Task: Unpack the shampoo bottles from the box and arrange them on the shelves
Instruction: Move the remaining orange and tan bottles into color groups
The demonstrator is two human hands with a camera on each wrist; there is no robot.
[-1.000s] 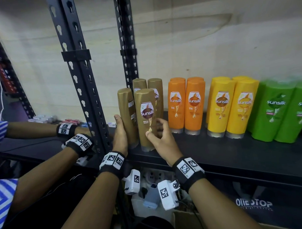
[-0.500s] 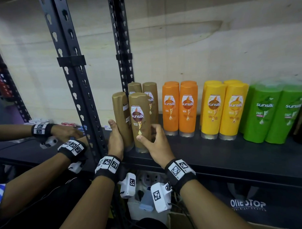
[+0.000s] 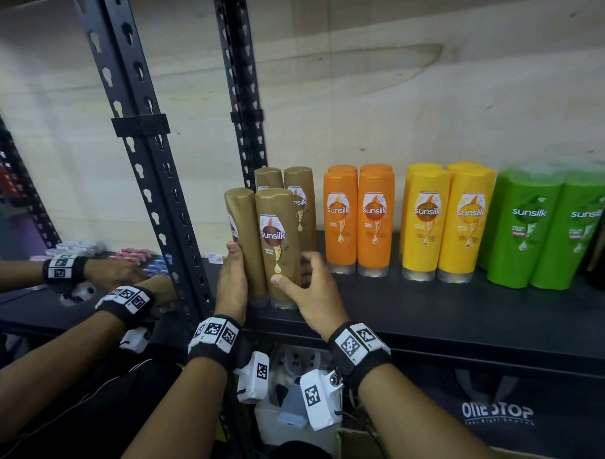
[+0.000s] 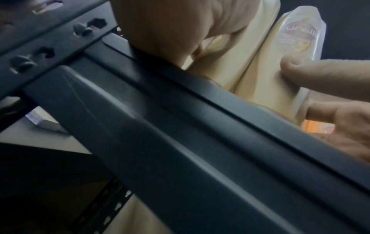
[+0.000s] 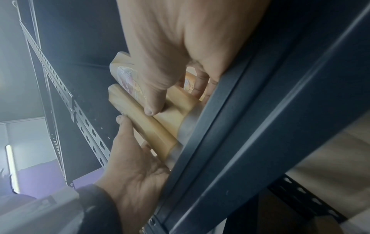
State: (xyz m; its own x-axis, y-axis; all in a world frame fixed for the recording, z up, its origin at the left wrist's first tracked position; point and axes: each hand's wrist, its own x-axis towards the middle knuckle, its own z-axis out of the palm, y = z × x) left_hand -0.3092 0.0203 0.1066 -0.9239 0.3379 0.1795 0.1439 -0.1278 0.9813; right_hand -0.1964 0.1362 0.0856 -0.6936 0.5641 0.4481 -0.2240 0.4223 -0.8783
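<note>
Two gold Sunsilk bottles [image 3: 277, 244] on the black shelf [image 3: 434, 314] are held between the flat left hand [image 3: 231, 283] and the curled right hand [image 3: 313, 290].

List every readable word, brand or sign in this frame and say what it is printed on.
"sunsilk": gold bottles, orange bottles, yellow bottles, green bottles.
"ONE STOP": dark panel beneath the shelf; smaller line under it is blurred.
Small print on bottle labels: too small.
Wristband markers: patterns, no words.
</note>
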